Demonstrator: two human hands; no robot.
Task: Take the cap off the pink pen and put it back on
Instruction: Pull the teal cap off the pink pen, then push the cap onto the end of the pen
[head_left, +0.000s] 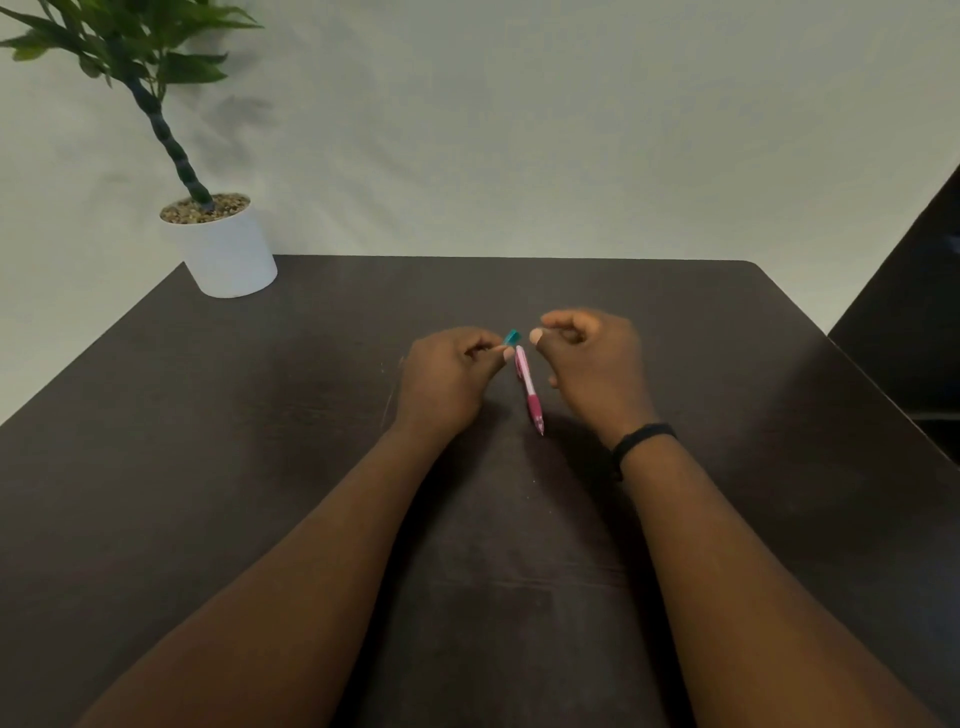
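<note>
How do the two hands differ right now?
The left hand pinches a small teal piece at its fingertips; the right hand has its fingers curled but shows nothing in its grip. The right wrist wears a black band; the left wrist is bare. The pink pen lies nearer the left hand's thumb than the right's. Both hover over the dark table, either side of the pen.

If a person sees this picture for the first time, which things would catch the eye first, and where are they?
First the two hands near the middle of the dark table: the left hand pinches a small teal piece at the top of the pink pen, which hangs tip down, and the right hand is curled just beside it. Next, the potted plant in a white pot at the far left corner.
</note>
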